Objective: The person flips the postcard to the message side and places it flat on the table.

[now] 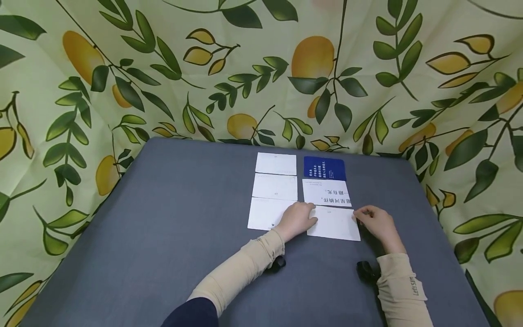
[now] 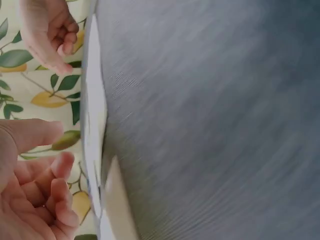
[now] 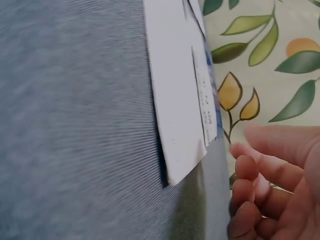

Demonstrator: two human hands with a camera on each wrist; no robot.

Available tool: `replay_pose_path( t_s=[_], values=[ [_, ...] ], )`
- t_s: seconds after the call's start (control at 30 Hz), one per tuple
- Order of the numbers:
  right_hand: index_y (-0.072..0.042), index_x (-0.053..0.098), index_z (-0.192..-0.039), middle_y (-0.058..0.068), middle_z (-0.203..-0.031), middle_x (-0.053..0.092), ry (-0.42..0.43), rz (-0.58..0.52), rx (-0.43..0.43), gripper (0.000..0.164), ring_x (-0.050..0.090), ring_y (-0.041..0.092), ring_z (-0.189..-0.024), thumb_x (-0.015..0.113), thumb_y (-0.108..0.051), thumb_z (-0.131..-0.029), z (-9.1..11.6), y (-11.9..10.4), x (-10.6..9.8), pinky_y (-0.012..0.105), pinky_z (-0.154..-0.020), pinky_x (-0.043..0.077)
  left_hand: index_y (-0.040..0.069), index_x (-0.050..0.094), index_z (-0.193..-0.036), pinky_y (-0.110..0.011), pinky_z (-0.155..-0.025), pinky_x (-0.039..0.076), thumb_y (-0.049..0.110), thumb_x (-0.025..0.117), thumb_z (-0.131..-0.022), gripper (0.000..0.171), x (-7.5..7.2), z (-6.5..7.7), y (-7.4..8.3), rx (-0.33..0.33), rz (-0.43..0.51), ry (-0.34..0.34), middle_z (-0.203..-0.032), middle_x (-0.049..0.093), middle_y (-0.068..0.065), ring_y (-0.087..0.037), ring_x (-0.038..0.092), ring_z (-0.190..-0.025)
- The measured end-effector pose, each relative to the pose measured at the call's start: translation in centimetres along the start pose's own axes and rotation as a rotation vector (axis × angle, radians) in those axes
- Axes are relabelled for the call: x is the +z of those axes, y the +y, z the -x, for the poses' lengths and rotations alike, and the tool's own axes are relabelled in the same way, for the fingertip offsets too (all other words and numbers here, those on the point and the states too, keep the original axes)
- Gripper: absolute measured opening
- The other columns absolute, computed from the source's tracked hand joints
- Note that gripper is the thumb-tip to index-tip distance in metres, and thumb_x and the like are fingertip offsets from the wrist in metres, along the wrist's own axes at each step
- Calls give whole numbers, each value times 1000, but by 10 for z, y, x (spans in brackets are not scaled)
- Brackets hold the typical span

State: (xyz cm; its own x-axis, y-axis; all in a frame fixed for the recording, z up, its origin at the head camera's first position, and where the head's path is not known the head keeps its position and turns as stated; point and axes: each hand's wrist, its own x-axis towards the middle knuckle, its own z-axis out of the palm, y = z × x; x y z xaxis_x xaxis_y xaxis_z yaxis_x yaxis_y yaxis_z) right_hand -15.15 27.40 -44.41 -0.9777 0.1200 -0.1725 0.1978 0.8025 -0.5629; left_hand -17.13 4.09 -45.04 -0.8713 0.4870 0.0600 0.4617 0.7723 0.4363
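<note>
Two columns of cards lie flat on the grey table. At the front of the right column is a white card [image 1: 333, 227]. My left hand [image 1: 297, 219] is at this card's left edge, overlapping the front white card [image 1: 265, 211] of the left column. Beside the right card's far right corner is my right hand [image 1: 377, 223], thumb and index close together. In the right wrist view the right hand [image 3: 275, 180] has loosely bent fingers with nothing between them. The left hand [image 2: 37, 195] shows relaxed, half-bent fingers in the left wrist view.
Behind the front right card lie a white card with printed characters [image 1: 324, 186] and a dark blue card [image 1: 333, 169]. Two more white cards [image 1: 275, 164] continue the left column. A leaf-and-fruit patterned cloth [image 1: 253, 100] hangs behind the grey table [image 1: 184, 218].
</note>
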Motion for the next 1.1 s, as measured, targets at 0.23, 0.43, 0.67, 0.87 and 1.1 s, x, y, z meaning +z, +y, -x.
replay_pose_path(
  t_s=[0.23, 0.43, 0.67, 0.87, 1.1],
  values=[
    [3, 58, -115, 24, -105, 60, 125, -45, 16, 46, 56, 32, -87, 54, -36, -92, -8, -10, -8, 30, -62, 43, -2, 43, -135, -26, -82, 49, 27, 62, -88, 58, -14, -16, -6, -69, 114, 1, -111, 63, -15, -22, 61, -99],
    [7, 45, -130, 31, -130, 48, 29, -47, 4, 56, 47, 44, -115, 51, -36, -93, -24, -17, -9, 54, -88, 44, -4, 33, -140, -35, -101, 40, 27, 62, -87, 68, -16, -29, -7, -116, 153, -28, -132, 50, -23, -32, 50, -119],
    [7, 31, -140, 32, -141, 35, -52, -76, 25, 66, 38, 46, -126, 51, -34, -93, -44, -20, 1, 56, -100, 37, -5, 29, -141, -32, -92, 49, 22, 65, -85, 72, -13, -42, 0, -210, 398, -65, -127, 56, -21, -28, 59, -111],
    [7, 28, -142, 32, -141, 35, -99, -106, 40, 65, 39, 45, -126, 50, -32, -94, -51, -19, 10, 55, -100, 38, -4, 28, -142, -34, -101, 44, 22, 65, -84, 73, -8, -49, -3, -313, 485, -50, -136, 49, -22, -30, 53, -122],
    [6, 27, -143, 31, -142, 34, -91, -161, 78, 65, 39, 44, -127, 50, -31, -94, -48, -21, 11, 55, -102, 37, -2, 28, -142, -36, -106, 39, 20, 63, -85, 70, -8, -50, -5, -356, 558, -46, -141, 44, -22, -31, 46, -128]
  ],
)
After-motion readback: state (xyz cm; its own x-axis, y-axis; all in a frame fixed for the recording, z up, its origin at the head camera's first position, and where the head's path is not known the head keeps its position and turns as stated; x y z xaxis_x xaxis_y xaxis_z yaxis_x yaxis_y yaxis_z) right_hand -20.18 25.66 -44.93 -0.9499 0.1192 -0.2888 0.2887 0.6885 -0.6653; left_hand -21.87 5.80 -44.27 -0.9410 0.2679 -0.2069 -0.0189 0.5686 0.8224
